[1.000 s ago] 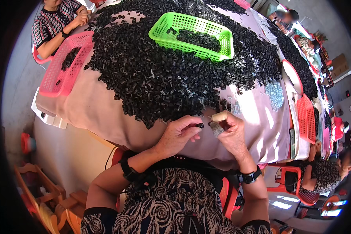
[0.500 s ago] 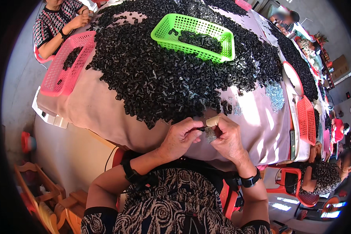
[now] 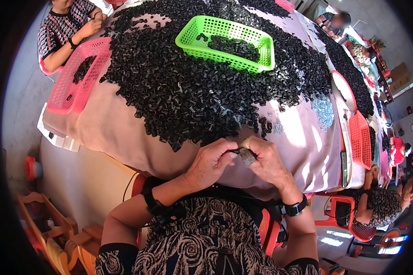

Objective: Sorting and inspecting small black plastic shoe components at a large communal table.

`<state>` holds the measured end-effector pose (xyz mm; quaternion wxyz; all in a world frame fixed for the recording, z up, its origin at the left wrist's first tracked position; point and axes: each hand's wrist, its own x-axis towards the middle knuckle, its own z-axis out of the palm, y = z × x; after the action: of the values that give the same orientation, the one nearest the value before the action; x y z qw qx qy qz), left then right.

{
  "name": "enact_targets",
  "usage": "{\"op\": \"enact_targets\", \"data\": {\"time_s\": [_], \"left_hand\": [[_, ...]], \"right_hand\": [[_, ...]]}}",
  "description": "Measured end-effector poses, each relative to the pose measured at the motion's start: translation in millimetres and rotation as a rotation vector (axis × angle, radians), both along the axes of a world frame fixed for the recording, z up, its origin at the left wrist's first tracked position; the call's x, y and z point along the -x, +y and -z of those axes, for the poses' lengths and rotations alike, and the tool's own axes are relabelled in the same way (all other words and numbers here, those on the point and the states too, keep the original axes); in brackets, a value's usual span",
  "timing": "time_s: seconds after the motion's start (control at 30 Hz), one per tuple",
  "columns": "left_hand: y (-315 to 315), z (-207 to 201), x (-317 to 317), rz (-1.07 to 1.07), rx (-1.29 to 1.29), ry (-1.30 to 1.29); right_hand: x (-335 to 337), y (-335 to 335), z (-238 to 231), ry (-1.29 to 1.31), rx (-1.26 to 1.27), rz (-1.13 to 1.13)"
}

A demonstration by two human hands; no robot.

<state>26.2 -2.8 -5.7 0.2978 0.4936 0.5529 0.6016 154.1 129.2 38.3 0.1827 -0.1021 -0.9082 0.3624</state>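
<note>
My left hand (image 3: 211,164) is closed, pinching a small black plastic part (image 3: 235,151) between thumb and index finger. Against its other side is my right hand (image 3: 267,164), also closed, with a beige cover on the index finger and a grey cover on the thumb. Whatever sits between those covered fingertips is too small to make out. Both hands meet over the near edge of the table, just in front of a broad heap of black plastic parts (image 3: 179,105). Small metal springs (image 3: 175,104) lie scattered on that heap.
A green basket (image 3: 225,59) holding black parts rests on the heap. Pink basket (image 3: 59,103) at left, red basket (image 3: 360,137) and white bowl (image 3: 343,91) at right. A pile of springs (image 3: 323,112) lies on the pinkish cloth (image 3: 119,146). Other people sit around the table.
My right hand has moved slightly left, its covered index finger and thumb now pressed in against the black part. My left hand stays nearly in place.
</note>
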Motion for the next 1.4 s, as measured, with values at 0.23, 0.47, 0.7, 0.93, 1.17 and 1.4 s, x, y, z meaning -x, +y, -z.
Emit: {"op": "enact_targets", "data": {"time_s": [0.23, 0.47, 0.7, 0.93, 1.17, 1.4], "left_hand": [[1, 2, 4, 0.111, 0.114, -0.107], [1, 6, 5, 0.198, 0.15, -0.2], [1, 6, -1, 0.15, 0.126, -0.223], [0, 5, -1, 0.199, 0.157, -0.164], [-2, 7, -9, 0.185, 0.207, -0.148], [-2, 4, -14, 0.065, 0.05, 0.037]], "right_hand": [[-3, 2, -4, -0.078, -0.177, -0.058], [-6, 5, -11, -0.122, -0.285, -0.106], [-7, 1, -20, -0.256, -0.46, -0.164], [-12, -1, -27, -0.29, -0.554, -0.231], [-14, 3, -9, -0.253, -0.427, -0.193], [-13, 4, 16, -0.048, -0.1, -0.142]]}}
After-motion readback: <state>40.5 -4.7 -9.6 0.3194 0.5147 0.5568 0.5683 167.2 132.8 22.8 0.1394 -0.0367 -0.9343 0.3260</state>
